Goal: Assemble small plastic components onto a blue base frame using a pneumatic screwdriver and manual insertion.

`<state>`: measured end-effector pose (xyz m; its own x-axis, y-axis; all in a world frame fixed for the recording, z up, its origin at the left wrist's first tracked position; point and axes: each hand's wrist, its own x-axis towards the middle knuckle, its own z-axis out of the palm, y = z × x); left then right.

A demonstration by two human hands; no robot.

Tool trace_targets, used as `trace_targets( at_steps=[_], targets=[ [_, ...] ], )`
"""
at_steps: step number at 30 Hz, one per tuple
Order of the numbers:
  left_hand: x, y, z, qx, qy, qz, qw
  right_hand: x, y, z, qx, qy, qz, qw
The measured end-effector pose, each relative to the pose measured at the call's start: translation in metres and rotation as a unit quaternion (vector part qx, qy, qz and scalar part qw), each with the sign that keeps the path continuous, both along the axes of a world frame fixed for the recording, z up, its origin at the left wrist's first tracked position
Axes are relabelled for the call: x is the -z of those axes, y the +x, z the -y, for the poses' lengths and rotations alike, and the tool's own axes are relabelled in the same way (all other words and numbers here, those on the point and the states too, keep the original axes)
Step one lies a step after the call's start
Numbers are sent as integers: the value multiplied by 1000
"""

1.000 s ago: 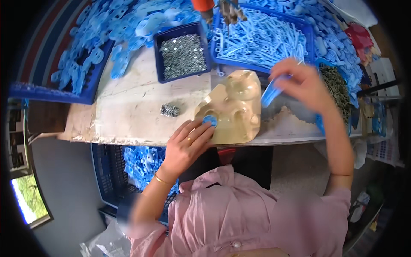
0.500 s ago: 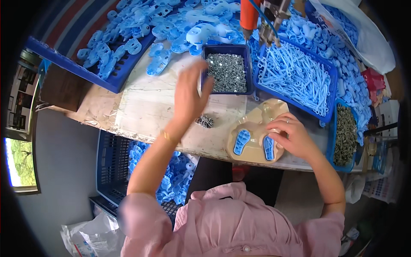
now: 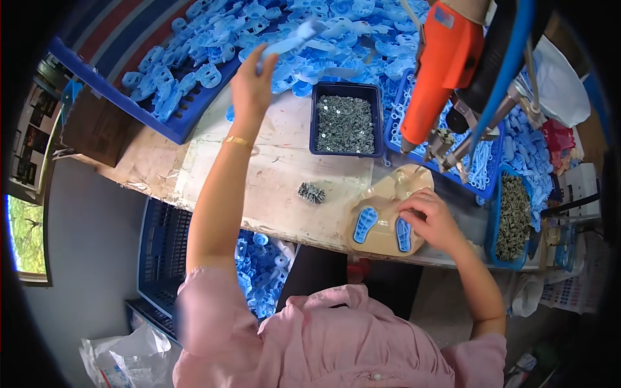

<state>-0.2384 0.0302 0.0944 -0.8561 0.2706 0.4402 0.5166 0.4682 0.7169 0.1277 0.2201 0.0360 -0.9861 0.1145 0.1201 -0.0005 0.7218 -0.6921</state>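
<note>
1. The table stretches between the hands; I'd make any crossing over it slow and level.
2. The pile of blue parts lies beyond the left hand and to its right. I'd lift clear before swinging sideways, to avoid dragging neighbours.
3. The orange power tool hangs above and beyond the right hand; I'd keep the knuckles low. It looms larger than half a second ago.
4. The tan holder lies beneath the right fingertips and to their left; I'd steady it by its edge.
5. The left hand pinches a pale-blue piece, blurred, between thumb and fingers at the pile's edge. I'd keep that pinch firm. Half a second ago it was beside the metal-parts tray, with nothing visible in its grasp.
6. The right hand, loosely curled, meets the right foot-shaped piece, as before; I can't tell whether it grips. Light pressure seems best.
7. The left foot-shaped piece sits in the holder, left of the right hand, unchanged.
8. A small metal heap lies farther left of that hand, also unchanged.
</note>
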Motion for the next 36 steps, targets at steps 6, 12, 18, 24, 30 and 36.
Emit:
trace_targets(
  at_steps=[6,12,18,24,30,36],
  targets=[
    [17,77,87,83,181,245,949,-37,0,59,43,70,-170,982],
    [33,200,75,210,160,451,852,-57,-14,109,-39,260,-180,948],
    [53,232,56,289,-26,211,933,-37,19,91,-18,286,-124,950],
    [60,222,58,360,-59,67,929,-7,26,73,1,267,-77,961],
    [80,232,56,384,-100,40,917,1,19,74,-8,264,-49,963],
    [79,232,56,378,-120,50,917,0,16,70,-29,255,-5,966]
  ],
)
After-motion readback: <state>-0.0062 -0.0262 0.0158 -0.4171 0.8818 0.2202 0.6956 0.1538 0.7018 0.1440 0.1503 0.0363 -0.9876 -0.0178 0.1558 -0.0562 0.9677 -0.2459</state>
